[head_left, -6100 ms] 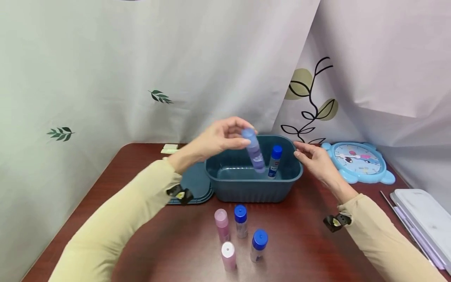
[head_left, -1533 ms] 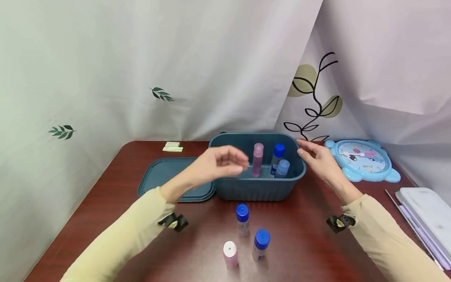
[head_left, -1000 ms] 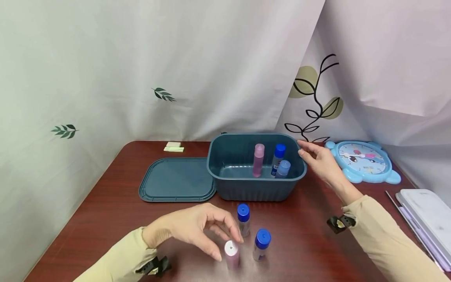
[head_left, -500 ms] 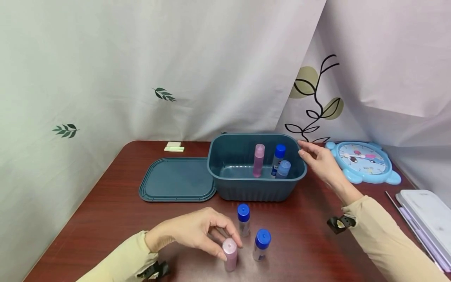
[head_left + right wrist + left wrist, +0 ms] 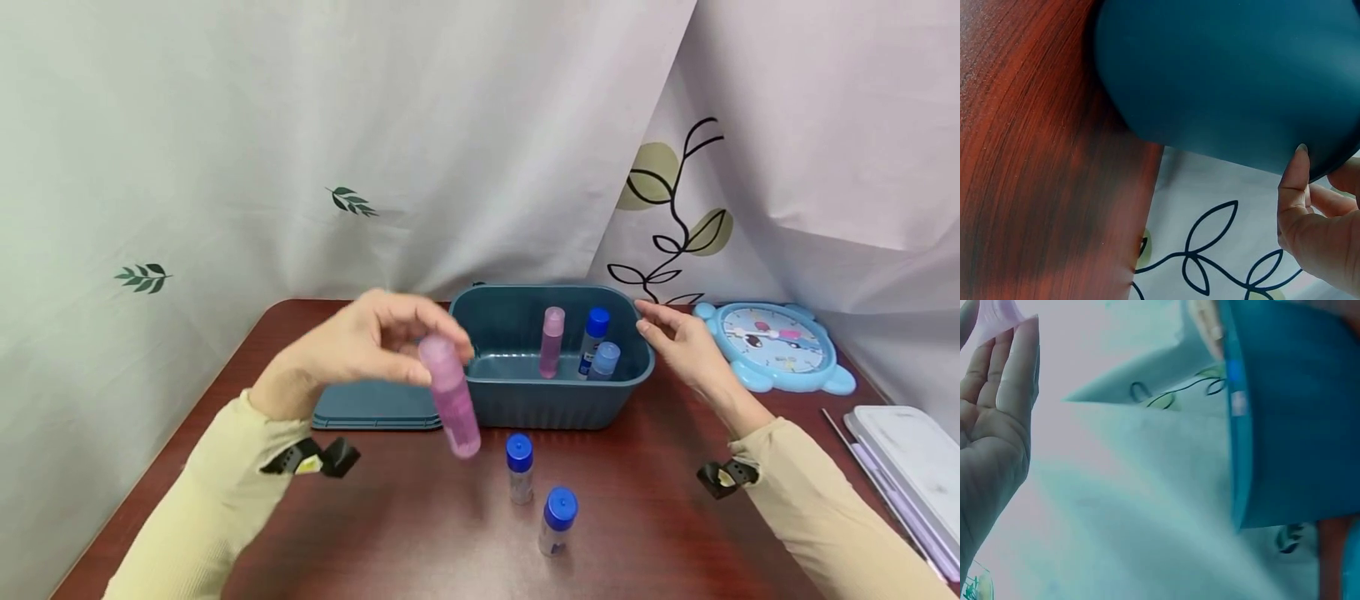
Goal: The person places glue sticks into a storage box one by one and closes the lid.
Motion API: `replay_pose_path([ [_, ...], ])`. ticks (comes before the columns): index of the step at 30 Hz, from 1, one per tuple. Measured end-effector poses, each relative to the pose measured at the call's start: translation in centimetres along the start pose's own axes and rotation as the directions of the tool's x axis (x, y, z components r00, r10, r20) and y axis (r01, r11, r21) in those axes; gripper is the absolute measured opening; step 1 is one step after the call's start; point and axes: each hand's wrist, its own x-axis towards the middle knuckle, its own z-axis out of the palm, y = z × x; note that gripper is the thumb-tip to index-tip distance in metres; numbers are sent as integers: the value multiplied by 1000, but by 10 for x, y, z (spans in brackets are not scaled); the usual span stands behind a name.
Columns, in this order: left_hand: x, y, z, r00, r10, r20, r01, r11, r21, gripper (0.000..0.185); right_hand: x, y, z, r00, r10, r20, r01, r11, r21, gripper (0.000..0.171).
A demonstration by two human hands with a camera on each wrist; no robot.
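My left hand (image 5: 363,346) holds a small pink translucent bottle (image 5: 453,400) by its cap, between thumb and fingers. The bottle hangs tilted above the table, just left of the bin's front. A dark teal plastic bin (image 5: 536,406) stands open at the back. At its right end my right hand (image 5: 684,343) pinches the rim; one fingertip (image 5: 1300,153) lies against the outer wall in the right wrist view. Inside the bin stand another pink bottle (image 5: 551,343), a blue-capped bottle (image 5: 593,340) and a light-blue-capped one (image 5: 605,360).
Two blue-capped bottles (image 5: 519,467) stand on the table in front of the bin. A flat teal lid (image 5: 378,406) lies left of it, partly behind my left hand. At the right are a blue clock (image 5: 776,346) and a white case (image 5: 911,467). A curtain (image 5: 450,150) hangs behind.
My left hand has taken hold of the pink bottle at the front of the table and lifted it up and back toward the bin. The right hand has stayed at the rim.
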Motion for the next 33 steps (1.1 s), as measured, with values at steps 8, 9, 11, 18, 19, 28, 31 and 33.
replay_pose_path([
  [8,48,-18,-15,976,-57,-210,68,997,45,35,-1,1,-1,1000,-7,-7,7,1000,-1,49],
  [9,55,-25,-14,971,-76,-226,88,995,46,36,-1,0,-1,1000,-9,-9,9,1000,-1,49],
  [11,66,-41,-10,959,-121,-257,135,990,38,36,-1,0,-1,1000,-12,-13,12,1000,-6,48],
  [18,92,-89,1,930,-217,-297,237,971,32,35,-1,1,0,1000,-17,-25,17,1000,-9,47],
  [19,94,-93,3,928,-232,-291,249,968,26,34,-1,1,0,1000,-16,-25,16,1000,-11,47],
  [28,100,-118,17,909,-386,-157,394,919,22,34,0,0,-1,1000,-17,-17,17,1000,-3,47],
  [31,101,-122,20,900,-417,-127,425,904,50,34,0,0,-1,1000,-17,-15,17,1000,2,47],
  [33,102,-124,20,893,-435,-119,444,894,63,34,0,0,-1,1000,-18,-15,18,1000,3,48],
])
